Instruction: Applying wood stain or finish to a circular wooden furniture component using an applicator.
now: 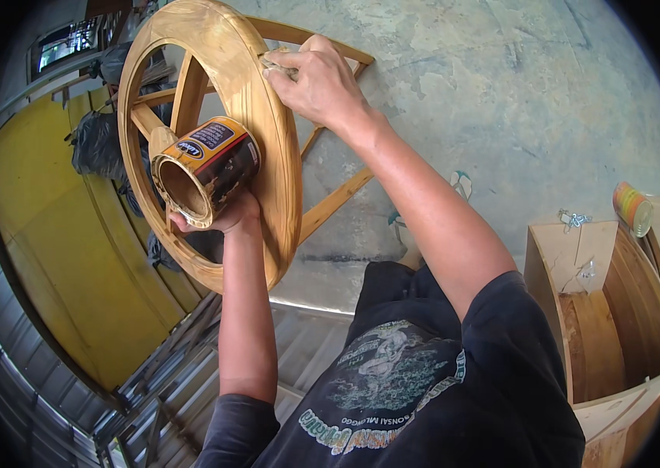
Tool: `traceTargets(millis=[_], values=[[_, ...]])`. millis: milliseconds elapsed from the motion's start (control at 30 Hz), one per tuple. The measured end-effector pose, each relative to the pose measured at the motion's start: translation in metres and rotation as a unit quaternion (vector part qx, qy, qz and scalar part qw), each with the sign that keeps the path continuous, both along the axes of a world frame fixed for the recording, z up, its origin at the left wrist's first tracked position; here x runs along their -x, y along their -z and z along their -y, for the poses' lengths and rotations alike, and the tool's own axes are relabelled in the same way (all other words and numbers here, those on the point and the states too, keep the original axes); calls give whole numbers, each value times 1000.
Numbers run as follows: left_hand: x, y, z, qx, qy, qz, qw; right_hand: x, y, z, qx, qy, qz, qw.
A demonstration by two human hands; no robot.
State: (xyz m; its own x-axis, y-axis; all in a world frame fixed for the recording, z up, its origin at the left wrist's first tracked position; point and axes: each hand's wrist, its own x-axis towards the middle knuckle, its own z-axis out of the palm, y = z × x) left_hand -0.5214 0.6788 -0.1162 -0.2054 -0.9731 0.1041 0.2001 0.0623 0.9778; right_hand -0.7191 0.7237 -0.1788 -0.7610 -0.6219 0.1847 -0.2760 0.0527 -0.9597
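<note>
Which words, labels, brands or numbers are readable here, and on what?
Wording not copied out; places only:
Open tin in the left hand: large light lettering in a dark oval, legible; smaller lines on the dark panel beside it, mostly too small.
Black T-shirt: lettering around the chest graphic, partly legible.
Yellow-orange tin at right: any print too small to read.

Left hand [238, 212] holding a can [224, 160], right hand [320, 86] at a wooden ring [277, 179].
From my end I see the can tipped, its open mouth facing me, and a pale wad [286, 70] pinched at the ring's outer edge. I also make out black bags [101, 144] beside a yellow sheet [37, 226] on the left, a box [546, 269] and a tin [631, 209] on the right.
</note>
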Motion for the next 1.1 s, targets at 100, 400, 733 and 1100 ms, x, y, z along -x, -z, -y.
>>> traceTargets(millis=[100,400,733,1100], values=[[3,0,-2,0,-13,12,1000,6,-4,-8,-20,-2,-38,999],[7,0,-2,30,-9,61,998,48,1,-20,59,-212,171,960],[12,0,-7,34,-1,54,998,-54,60,-141,-92,-202,320,921],[14,-5,-13,34,4,53,998,-95,29,-121,92,-52,73,992]])
